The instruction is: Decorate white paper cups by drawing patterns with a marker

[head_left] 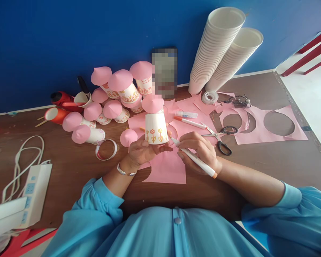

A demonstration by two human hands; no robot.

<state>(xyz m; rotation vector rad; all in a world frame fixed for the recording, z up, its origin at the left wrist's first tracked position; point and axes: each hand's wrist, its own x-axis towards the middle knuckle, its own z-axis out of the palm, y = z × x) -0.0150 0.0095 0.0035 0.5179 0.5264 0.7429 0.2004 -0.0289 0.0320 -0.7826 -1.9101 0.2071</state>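
My left hand (144, 151) is closed around the lower part of an upside-down white paper cup (156, 126). Orange and yellow flowers are drawn along the cup's wide rim. A pink paper cone (153, 104) shows right behind the cup's top; whether it is attached I cannot tell. In my right hand (199, 148) is a white marker pen (198, 162) with an orange end, its tip pointing at the cup's lower right side. Under both hands lies pink paper (168, 167) with cut-outs.
Several cone-topped cups (123, 85) stand or lie at the back left. Two tall cup stacks (219, 43) lean on the blue wall. Scissors (222, 135), an orange-and-white marker (191, 122), a tape roll (210, 97) and a phone-like device (164, 71) lie nearby. A power strip (37, 192) sits left.
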